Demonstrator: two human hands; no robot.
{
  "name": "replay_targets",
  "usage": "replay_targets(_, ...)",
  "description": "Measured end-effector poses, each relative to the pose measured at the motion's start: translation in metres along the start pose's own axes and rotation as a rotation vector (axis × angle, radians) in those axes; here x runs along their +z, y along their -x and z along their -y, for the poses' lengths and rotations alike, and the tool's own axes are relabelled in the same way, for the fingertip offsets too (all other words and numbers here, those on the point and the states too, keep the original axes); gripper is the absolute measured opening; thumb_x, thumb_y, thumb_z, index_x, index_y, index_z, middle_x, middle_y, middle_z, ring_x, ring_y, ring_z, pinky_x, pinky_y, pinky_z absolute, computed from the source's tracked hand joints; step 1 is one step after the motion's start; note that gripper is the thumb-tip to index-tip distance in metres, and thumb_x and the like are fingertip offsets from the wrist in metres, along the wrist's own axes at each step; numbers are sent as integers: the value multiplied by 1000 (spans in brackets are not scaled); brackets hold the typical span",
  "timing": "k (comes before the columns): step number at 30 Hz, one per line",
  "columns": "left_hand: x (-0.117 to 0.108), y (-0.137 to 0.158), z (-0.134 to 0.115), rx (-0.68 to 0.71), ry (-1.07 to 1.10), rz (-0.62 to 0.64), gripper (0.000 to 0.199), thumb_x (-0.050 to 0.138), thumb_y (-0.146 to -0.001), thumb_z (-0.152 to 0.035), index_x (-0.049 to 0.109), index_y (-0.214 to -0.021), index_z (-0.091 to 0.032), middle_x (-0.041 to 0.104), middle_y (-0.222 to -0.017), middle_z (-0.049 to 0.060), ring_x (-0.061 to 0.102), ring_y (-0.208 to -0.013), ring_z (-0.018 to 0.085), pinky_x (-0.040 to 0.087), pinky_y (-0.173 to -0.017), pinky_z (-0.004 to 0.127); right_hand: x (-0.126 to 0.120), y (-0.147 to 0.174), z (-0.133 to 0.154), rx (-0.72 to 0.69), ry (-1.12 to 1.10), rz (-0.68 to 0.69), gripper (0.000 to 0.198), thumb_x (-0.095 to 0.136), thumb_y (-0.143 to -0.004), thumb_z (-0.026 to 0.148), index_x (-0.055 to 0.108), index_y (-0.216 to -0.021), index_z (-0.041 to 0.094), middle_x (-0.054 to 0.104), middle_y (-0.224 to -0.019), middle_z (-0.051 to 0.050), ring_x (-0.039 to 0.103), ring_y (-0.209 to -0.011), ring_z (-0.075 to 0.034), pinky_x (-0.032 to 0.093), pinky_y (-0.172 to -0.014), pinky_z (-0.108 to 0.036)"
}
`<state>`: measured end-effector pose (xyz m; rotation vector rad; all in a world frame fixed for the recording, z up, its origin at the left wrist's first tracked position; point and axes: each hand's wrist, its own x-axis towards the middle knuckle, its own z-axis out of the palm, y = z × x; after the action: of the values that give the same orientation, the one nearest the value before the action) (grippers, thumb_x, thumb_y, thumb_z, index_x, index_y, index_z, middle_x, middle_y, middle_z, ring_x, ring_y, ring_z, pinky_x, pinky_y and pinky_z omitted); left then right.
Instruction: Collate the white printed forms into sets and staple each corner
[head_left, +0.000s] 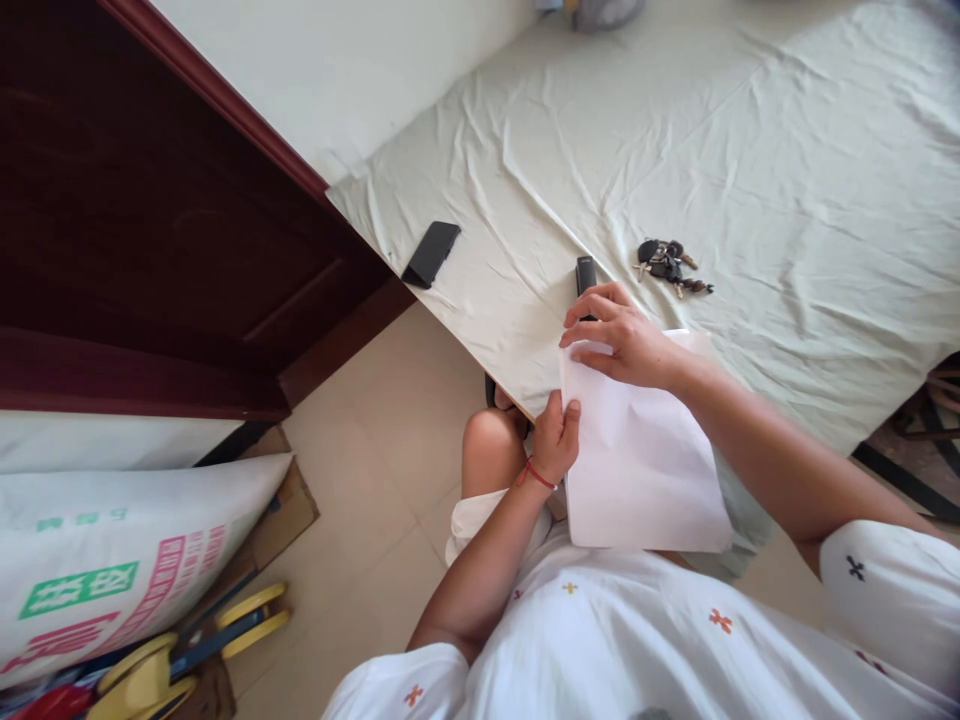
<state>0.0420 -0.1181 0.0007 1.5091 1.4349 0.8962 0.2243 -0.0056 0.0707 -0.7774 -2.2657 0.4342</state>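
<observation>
White sheets of paper [645, 470], seemingly stacked, lie partly on the cloth and reach over the table's front edge toward my lap. My left hand [556, 438], with a red string on its wrist, is closed on their left edge, thumb on top. Over the upper left corner of the paper is my right hand [619, 338], its fingers curved and apart and its thumb close to the sheet. Just beyond these fingers lies a narrow black object [586, 272], possibly a stapler, partly hidden by the hand.
A bunch of keys [667, 265] lies right of the black object. A black phone-like item [432, 254] rests near the left edge of the cloth-covered table [757, 150]. On the floor side are a printed white sack [135, 560], a cardboard box [289, 510] and a dark red door [165, 210].
</observation>
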Motion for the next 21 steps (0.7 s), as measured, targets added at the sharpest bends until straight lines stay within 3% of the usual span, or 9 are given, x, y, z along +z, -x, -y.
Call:
replay_targets(4,1,0,1,22,-3,3,34,38,-103,-52,52,-100,-22,64,-79,6,66,-91,24,50,-87,35,-6,-6,-7,-22,-58,68,16,66,-94,30,76,-106,25,66,-114,-9,49,-117,-30,44,-102,-50)
replay_targets(10,0,0,2,13,-36,8,31,38,-103,-51,47,-93,-24,60,-77,4,59,-73,21,48,-75,33,-10,-10,-11,-34,-119,103,12,67,-94,31,76,-95,24,66,-109,-9,50,-115,-28,43,-101,-46)
replay_targets(21,-1,1,-1,-26,-50,15,37,38,-101,-58,49,-94,-23,65,-84,6,63,-80,22,49,-79,33,-13,-8,-17,-37,-119,107,19,65,-97,36,78,-96,23,67,-102,-9,52,-111,-27,45,-97,-44)
